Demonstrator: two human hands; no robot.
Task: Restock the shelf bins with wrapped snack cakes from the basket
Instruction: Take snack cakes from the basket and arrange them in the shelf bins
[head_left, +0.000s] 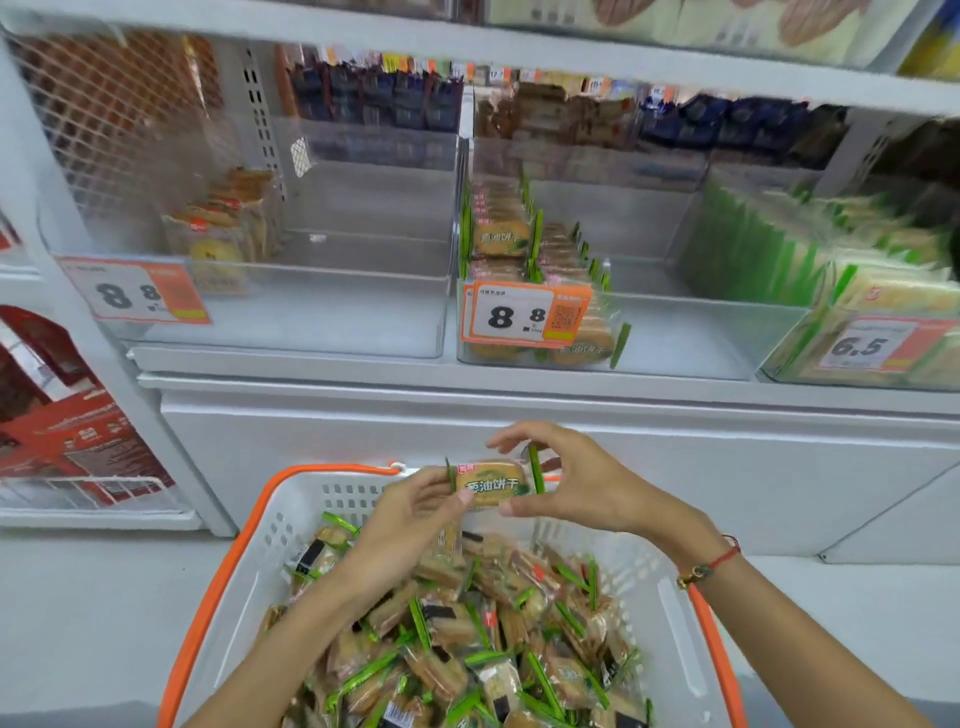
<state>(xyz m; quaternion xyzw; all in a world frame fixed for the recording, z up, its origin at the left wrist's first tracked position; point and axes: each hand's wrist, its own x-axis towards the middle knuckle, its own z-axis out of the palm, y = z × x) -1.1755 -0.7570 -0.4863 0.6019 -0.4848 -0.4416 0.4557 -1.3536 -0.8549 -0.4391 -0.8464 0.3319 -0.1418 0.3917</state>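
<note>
A white basket with an orange rim (244, 551) stands below me, filled with several green-edged wrapped snack cakes (467, 634). Above its far edge I hold one wrapped snack cake (492, 484) between both hands. My left hand (415, 512) pinches its left end, and my right hand (576, 480) pinches its right end with thumb and fingers. On the shelf above, the middle clear bin (675, 332) has rows of the same cakes (501, 244) along its left side.
To the left, another clear bin (311, 312) holds a few round cakes in its back left corner. A bin of green-striped packs (857, 291) stands at the right. Orange price tags hang on the bin fronts. Red boxes (67, 421) fill the shelf unit at far left.
</note>
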